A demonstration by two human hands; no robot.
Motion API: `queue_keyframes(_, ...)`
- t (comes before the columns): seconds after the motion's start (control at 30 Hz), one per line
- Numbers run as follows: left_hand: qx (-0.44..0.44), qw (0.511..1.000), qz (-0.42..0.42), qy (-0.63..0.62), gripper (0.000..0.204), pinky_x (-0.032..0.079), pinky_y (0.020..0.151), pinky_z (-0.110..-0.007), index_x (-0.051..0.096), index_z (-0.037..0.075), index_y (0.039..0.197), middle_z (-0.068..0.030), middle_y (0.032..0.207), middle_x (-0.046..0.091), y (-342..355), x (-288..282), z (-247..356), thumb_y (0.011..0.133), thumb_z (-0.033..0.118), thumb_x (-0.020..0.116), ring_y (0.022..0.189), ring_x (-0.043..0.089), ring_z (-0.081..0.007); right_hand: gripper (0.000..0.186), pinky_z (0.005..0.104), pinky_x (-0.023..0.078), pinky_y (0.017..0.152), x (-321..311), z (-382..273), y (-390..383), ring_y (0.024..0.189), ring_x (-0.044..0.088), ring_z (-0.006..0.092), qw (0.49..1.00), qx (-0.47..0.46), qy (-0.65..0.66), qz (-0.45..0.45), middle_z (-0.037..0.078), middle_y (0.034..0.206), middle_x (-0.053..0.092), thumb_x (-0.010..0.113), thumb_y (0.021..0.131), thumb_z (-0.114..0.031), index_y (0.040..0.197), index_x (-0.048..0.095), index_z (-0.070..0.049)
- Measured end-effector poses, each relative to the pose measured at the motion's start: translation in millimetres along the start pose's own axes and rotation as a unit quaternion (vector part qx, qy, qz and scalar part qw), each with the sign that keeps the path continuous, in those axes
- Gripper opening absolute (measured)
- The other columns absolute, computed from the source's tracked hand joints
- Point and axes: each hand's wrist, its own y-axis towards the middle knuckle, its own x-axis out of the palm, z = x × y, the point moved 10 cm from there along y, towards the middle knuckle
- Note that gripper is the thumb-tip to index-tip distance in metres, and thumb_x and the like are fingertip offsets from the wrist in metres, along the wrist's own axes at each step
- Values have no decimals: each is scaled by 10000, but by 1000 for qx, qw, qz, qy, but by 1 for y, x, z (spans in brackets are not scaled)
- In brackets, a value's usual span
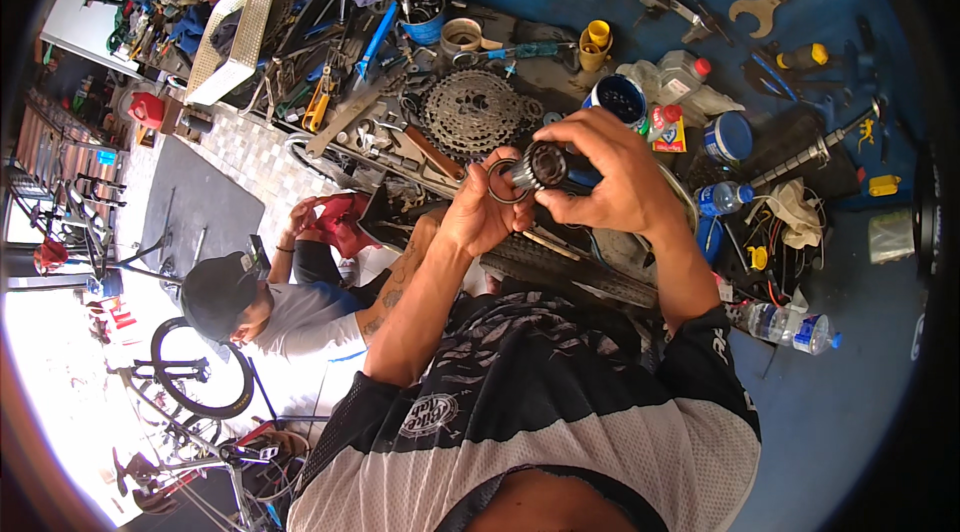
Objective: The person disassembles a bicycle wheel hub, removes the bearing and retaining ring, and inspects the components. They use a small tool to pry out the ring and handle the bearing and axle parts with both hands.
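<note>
Over the front of the cluttered workbench, my two hands meet around small bicycle hub parts. My right hand (622, 172) pinches a dark, greasy splined metal cylinder, which looks like a freehub body (546, 166), with its open end tilted toward me. Between the fingers of my left hand (468, 212) is a thin metal ring (497, 194), right beside the cylinder's other end. Whether ring and cylinder touch, I cannot tell. A large bicycle cassette (472, 114) lies on the bench just beyond my hands. Below them runs a bicycle tyre (545, 267).
A blue tub (617, 100), bottles and a yellow cup (598, 34) crowd the bench on the right. Loose tools, including yellow-handled pliers (318, 104), cover its left. A co-worker in a dark cap (218, 294) sits low at left, near a bicycle wheel (202, 369).
</note>
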Motion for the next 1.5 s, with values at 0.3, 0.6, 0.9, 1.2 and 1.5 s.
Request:
queue_keyframes(0.3, -6, 964, 75, 256, 746, 528, 718, -370, 588, 119, 1284, -72, 1029, 675, 13, -32, 7, 859, 687, 817, 848, 624, -183, 580, 351, 562, 814, -54, 25, -18, 960, 683, 231, 995, 44, -64, 66, 80, 1149, 717, 906, 724, -199, 1257, 728, -56)
queue_keyframes(0.6, 125, 475, 65, 869, 725, 592, 843, -512, 652, 70, 1211, -145, 1125, 681, 31, -30, -2, 727, 508, 966, 1047, 696, -376, 586, 365, 573, 829, -44, 35, -32, 984, 695, 252, 992, 67, -96, 57, 89, 1154, 723, 914, 719, -149, 1264, 720, -57)
queue_keyframes(0.9, 121, 684, 89, 714, 622, 584, 829, -416, 609, 66, 1412, -127, 1317, 646, 33, -49, 15, 899, 288, 883, 1066, 679, -326, 590, 451, 569, 884, -22, 27, -33, 1061, 679, 324, 989, 37, -136, 35, 87, 1143, 711, 923, 729, -294, 1240, 708, -94)
queue_keyframes(1.2, 169, 701, 9, 693, 870, 575, 889, -389, 501, 52, 1570, -151, 1374, 620, -9, 70, 53, 793, 64, 894, 1143, 657, -286, 617, 423, 573, 855, -8, -21, -3, 1023, 676, 301, 990, -36, -136, 19, 69, 1144, 700, 904, 696, -224, 1271, 722, -94)
queue_keyframes(1.5, 260, 726, 50, 634, 514, 569, 822, -402, 688, 49, 1204, -107, 1080, 721, -17, 92, 75, 765, 113, 947, 963, 730, -294, 697, 418, 566, 814, -4, -66, 11, 957, 668, 296, 989, -110, -96, 5, 73, 1107, 689, 915, 636, -197, 1294, 715, -79)
